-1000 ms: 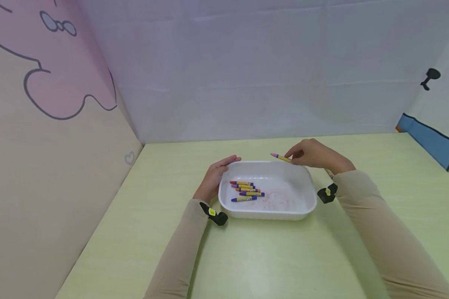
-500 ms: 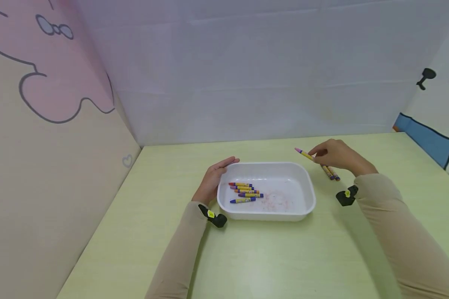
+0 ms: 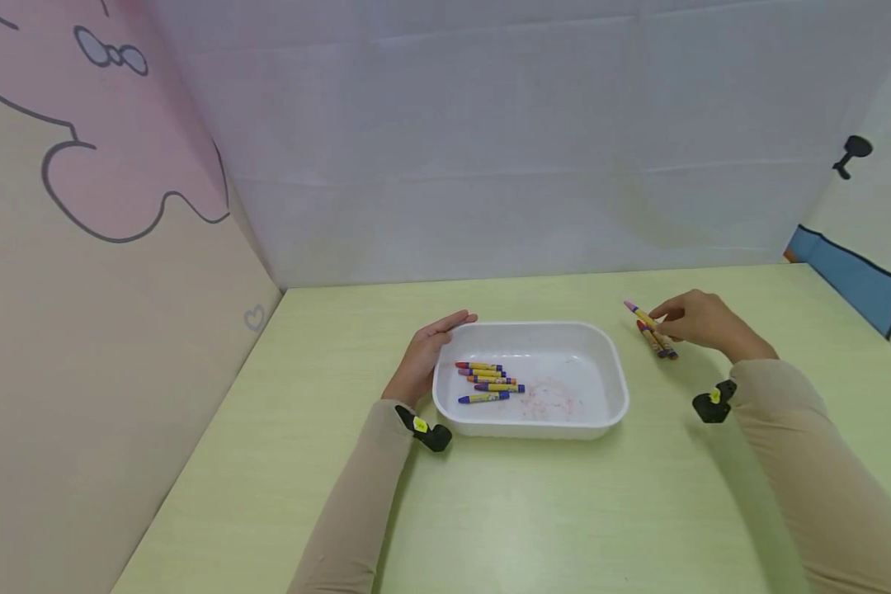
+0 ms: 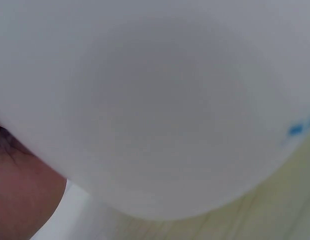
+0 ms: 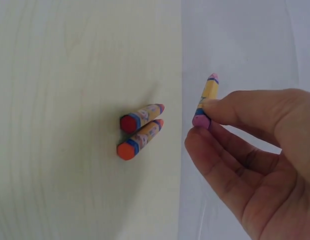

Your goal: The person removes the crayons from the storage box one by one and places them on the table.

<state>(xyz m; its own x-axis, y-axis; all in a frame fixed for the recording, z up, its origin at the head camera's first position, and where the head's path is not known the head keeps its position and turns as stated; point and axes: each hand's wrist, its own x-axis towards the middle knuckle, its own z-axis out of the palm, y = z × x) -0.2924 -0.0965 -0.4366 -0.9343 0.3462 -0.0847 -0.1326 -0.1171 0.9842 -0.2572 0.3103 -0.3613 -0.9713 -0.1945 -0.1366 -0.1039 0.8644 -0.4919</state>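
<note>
In the head view a white plastic tray [image 3: 530, 430] stands on the table, with several crayons [image 3: 490, 387] in its left half. My left hand [image 3: 419, 360] rests against the tray's left side, its visible fingers fairly straight near the back corner. The tray's outer wall [image 4: 165, 115] nearly fills the left wrist view. My right hand [image 3: 701, 322] pinches a pink crayon [image 5: 208, 95] between thumb and fingertips, off to the tray's right. Below it, a red crayon [image 5: 140, 118] and an orange crayon [image 5: 141, 140] lie side by side on the table.
The pale green table [image 3: 520, 511] ends at a white cloth backdrop [image 3: 490, 165]. Pink and cream printed panels [image 3: 134, 148] stand on the left, and a panel with a blue patch [image 3: 854, 272] on the right. Pinkish smudges [image 3: 553, 400] mark the tray's floor.
My right hand has carried the pink crayon rightward from above the tray's back edge to the two crayons on the table. The left hand and tray have stayed in place.
</note>
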